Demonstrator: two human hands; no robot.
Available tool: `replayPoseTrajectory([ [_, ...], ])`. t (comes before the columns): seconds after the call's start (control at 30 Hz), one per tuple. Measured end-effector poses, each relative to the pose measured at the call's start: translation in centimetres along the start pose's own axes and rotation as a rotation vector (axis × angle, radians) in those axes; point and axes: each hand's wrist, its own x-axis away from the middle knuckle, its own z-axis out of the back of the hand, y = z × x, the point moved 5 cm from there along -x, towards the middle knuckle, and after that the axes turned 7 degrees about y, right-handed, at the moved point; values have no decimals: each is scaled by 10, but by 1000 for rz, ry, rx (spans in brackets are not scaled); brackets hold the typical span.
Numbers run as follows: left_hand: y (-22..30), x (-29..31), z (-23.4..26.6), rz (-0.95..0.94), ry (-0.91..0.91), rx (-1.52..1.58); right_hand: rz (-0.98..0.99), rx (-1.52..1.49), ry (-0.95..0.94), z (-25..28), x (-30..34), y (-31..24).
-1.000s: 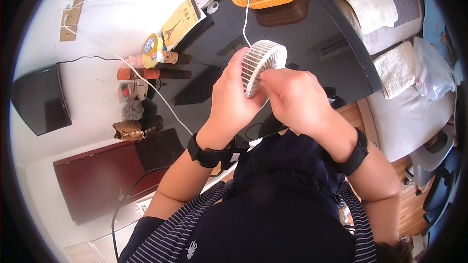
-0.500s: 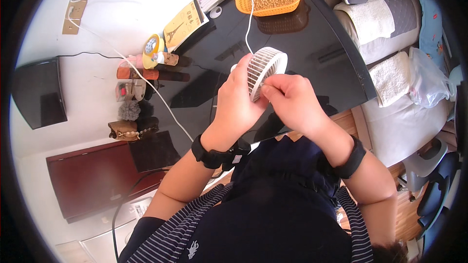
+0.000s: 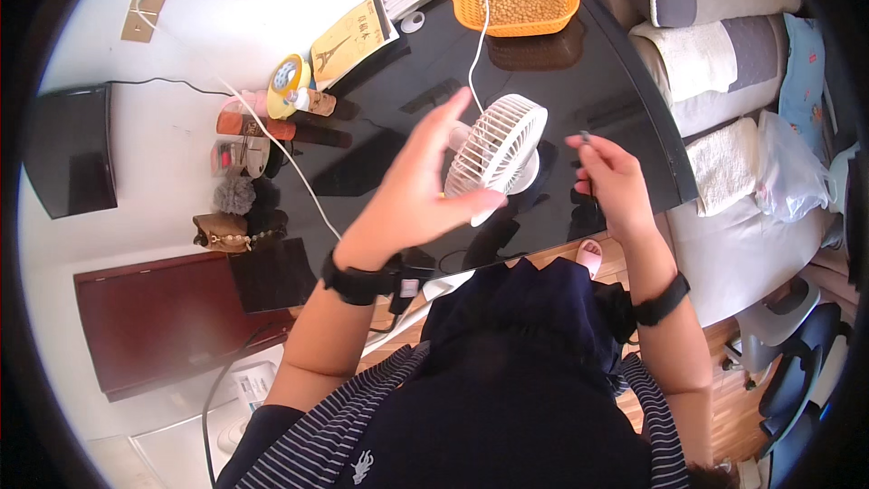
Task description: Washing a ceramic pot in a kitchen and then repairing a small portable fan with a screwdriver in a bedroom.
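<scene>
A small white desk fan [image 3: 498, 145] stands on its round base on the black glossy table, its grille tilted. My left hand [image 3: 412, 181] is beside it on the left, fingers and thumb spread, with the thumb in front of the grille's lower edge. To the right of the fan and apart from it, my right hand [image 3: 615, 181] pinches a small thin dark-tipped tool [image 3: 585, 138] between thumb and forefinger. Most of that tool is hidden in the fingers, so its exact kind does not show.
An orange basket [image 3: 459, 11] of round beans sits at the table's [image 3: 625, 118] far edge. A white cable [image 3: 480, 54] runs down behind the fan. Along the left are a yellow booklet [image 3: 348, 45], a tape roll [image 3: 288, 77] and a brown bag [image 3: 222, 234]. A sofa [image 3: 715, 244] borders the right.
My right hand has moved away from the fan's grille to the right with the small tool. My left hand has loosened from the fan, which now stands on the table.
</scene>
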Motion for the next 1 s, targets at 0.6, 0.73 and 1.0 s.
replayPoseTrajectory([
  [0.6, -45, 93, 23, -118, 68, -861, 768, 404, -125, -39, 79, -74],
  [0.73, 56, 65, -11, -437, -179, -557, 298, 74, -652, -68, 107, -67],
  [1.0, 77, 61, -55, -828, -84, -407, 52, -223, -898, -53, 120, -43],
])
